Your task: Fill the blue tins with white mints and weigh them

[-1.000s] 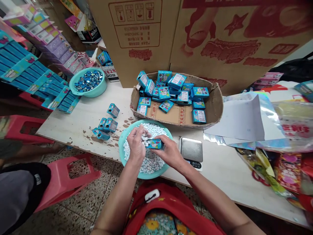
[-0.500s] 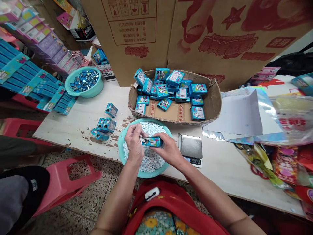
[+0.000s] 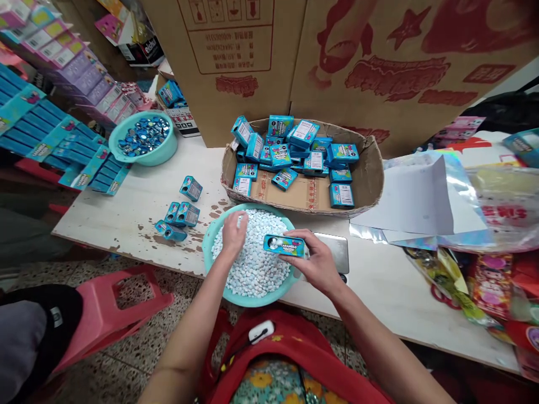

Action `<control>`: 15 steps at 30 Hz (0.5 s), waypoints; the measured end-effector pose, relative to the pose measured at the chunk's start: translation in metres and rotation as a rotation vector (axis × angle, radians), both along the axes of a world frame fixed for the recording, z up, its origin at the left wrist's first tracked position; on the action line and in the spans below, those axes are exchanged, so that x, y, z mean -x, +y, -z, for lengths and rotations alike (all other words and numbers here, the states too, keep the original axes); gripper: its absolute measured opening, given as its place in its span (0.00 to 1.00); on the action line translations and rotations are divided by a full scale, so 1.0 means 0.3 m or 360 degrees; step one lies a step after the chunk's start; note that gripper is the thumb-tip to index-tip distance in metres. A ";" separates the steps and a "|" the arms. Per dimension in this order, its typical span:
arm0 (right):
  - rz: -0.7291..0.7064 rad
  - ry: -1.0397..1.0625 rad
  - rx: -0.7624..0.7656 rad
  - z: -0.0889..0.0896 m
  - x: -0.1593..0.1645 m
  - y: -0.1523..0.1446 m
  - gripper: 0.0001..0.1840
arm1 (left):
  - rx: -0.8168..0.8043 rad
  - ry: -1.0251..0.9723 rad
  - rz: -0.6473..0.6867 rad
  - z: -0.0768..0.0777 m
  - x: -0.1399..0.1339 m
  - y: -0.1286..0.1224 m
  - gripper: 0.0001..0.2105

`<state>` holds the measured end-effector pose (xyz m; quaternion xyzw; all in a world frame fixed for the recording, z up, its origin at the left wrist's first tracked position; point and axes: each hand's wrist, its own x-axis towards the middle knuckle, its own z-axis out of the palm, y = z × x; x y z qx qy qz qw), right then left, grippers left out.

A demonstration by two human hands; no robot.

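My right hand (image 3: 315, 258) is closed around a small blue candy box (image 3: 290, 248), held above the right side of a turquoise basin (image 3: 207, 247). White candies show in the round hole at the box's left end. Pale white and bluish candies (image 3: 259, 269) fill the basin. Over its left part is my left hand (image 3: 234, 233), blurred, its fingertips low at the candies; what it holds, if anything, cannot be made out. Behind my right hand lies a digital scale (image 3: 339, 252), partly covered. Several similar blue boxes (image 3: 187, 214) stand on the table to the left.
A cut-down cardboard tray (image 3: 366, 185) with several blue boxes sits behind the basin. At the back left, another turquoise bowl (image 3: 162, 154) holds blue and silver round pieces. Papers (image 3: 415, 196) and packets lie right. A pink stool (image 3: 105, 314) and a person's cap are at left.
My left hand has moved left and away from the box, down to the candies. My right hand has carried the box to the right, partly over the scale in view.
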<state>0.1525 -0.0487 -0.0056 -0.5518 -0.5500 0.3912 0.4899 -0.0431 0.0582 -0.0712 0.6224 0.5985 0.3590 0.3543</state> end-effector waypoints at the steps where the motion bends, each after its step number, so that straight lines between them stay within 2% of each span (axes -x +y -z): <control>1: 0.0003 -0.0002 0.0004 0.008 -0.005 -0.004 0.19 | 0.0027 0.0165 0.0122 0.046 -0.008 0.007 0.16; 3: 0.0021 -0.0001 0.0010 0.023 -0.006 -0.008 0.20 | 0.0095 0.0342 0.0283 0.105 -0.037 0.003 0.17; 6: 0.0084 -0.0038 0.0049 0.039 -0.002 -0.004 0.19 | 0.0239 0.0546 0.0379 0.114 -0.076 -0.031 0.16; 11: 0.0135 -0.0127 0.0179 0.058 -0.004 0.004 0.19 | 0.0329 0.0200 0.0178 0.091 -0.072 -0.065 0.09; 15: 0.0099 -0.0263 0.0171 0.064 -0.005 0.009 0.17 | 0.0378 0.0010 -0.0005 0.074 -0.051 -0.061 0.13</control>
